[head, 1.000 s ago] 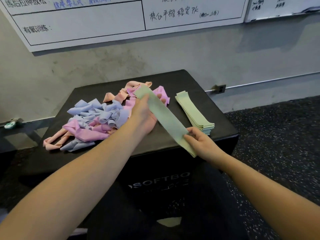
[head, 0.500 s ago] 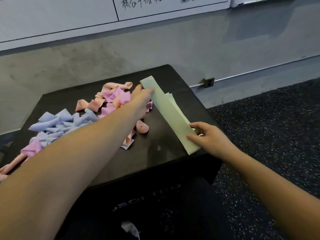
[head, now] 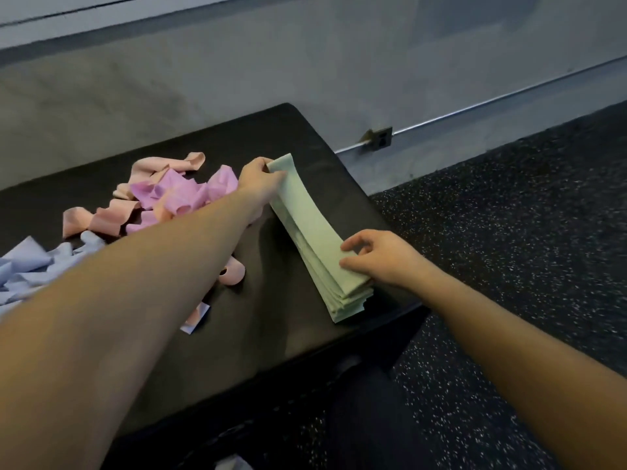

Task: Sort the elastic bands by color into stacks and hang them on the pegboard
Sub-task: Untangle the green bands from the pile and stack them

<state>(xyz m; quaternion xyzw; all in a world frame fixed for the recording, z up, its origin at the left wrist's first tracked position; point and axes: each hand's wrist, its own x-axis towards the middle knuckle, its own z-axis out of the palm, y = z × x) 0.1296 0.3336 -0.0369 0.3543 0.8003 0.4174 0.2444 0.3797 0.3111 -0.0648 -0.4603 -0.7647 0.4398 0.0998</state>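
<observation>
- The left hand (head: 259, 178) grips the far end of the top green band (head: 307, 212) with curled fingers.
- The right hand (head: 380, 257) pinches its near end.
- The band lies on the green stack (head: 342, 300) between the hands, on the black surface (head: 237, 351).
- Loose pink bands (head: 176, 195) and blue bands (head: 27, 262) lie left of the left hand.

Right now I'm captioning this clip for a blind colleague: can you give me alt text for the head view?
Two bare hands lay a green elastic band onto a stack of green bands on a black box: the left hand holds its far end, the right hand its near end. Tangled pink, peach and blue bands lie to the left.
</observation>
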